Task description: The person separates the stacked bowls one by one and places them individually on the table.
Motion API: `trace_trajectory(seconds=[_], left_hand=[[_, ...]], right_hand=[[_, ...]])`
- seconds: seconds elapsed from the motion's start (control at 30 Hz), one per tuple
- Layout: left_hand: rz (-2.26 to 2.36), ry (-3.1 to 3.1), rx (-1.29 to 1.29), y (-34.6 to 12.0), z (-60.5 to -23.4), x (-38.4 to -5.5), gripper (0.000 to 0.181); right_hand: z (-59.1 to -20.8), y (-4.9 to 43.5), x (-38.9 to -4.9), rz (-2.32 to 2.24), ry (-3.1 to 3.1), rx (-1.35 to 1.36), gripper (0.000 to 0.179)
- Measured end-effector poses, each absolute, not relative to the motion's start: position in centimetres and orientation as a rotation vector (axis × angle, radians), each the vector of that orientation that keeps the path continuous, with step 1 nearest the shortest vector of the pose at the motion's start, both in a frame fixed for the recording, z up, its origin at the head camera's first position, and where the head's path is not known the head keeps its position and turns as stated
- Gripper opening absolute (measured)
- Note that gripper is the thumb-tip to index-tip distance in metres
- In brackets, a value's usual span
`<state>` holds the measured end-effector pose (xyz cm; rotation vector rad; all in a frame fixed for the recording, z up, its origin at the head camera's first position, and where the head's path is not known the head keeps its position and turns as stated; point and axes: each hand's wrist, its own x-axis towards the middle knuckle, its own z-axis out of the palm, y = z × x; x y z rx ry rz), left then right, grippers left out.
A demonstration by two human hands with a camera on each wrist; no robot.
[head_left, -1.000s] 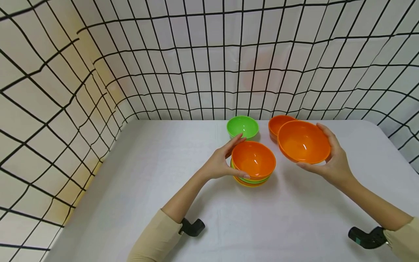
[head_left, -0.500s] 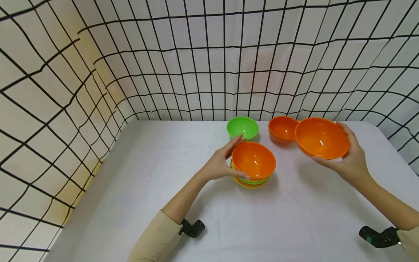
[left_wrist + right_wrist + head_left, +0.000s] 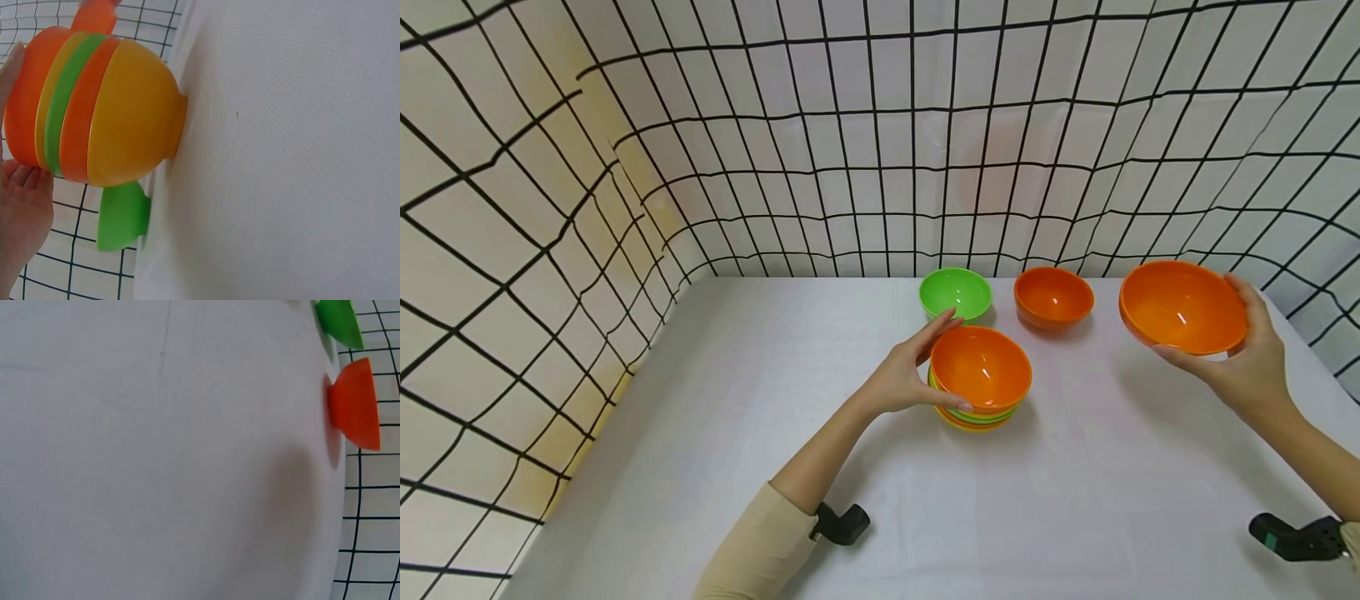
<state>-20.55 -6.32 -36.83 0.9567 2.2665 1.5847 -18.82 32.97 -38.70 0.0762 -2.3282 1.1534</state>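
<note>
A stack of nested bowls stands on the table, an orange bowl (image 3: 981, 367) on top. In the left wrist view, yellow, green and orange bands show under it, above a yellow bowl (image 3: 134, 115) at the bottom. My left hand (image 3: 910, 375) grips the top orange bowl from the left, thumb at the near side and fingers at the far side. At the right, my right hand (image 3: 1255, 358) holds another orange bowl (image 3: 1183, 308) by its right side, raised above the table and tilted toward me. The right wrist view shows neither that hand nor its bowl.
Behind the stack sits a small green bowl (image 3: 956, 293). To its right stands a small red-orange bowl (image 3: 1053, 298), apart from the raised bowl. The white-covered table (image 3: 737, 400) ends at a white wall with a black grid (image 3: 880, 158) at the back and left.
My right hand has carried its orange bowl to the right and slightly farther back, uncovering the small red-orange bowl. The left hand and the stack stay in place.
</note>
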Motion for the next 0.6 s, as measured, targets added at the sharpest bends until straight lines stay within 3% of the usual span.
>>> trace_trajectory(seconds=[0.43,0.6], left_hand=[[1.584,2.269,0.962,-6.3,-37.5,-21.0,0.106],[1.593,2.270,0.973,-6.2,-39.4,-22.2,0.110]], right_hand=[[-42.4,36.0,-22.9,1.145,-2.390,-0.129,0.089],[-41.7,35.7,-23.5,1.165,-2.407,-0.237,0.090]])
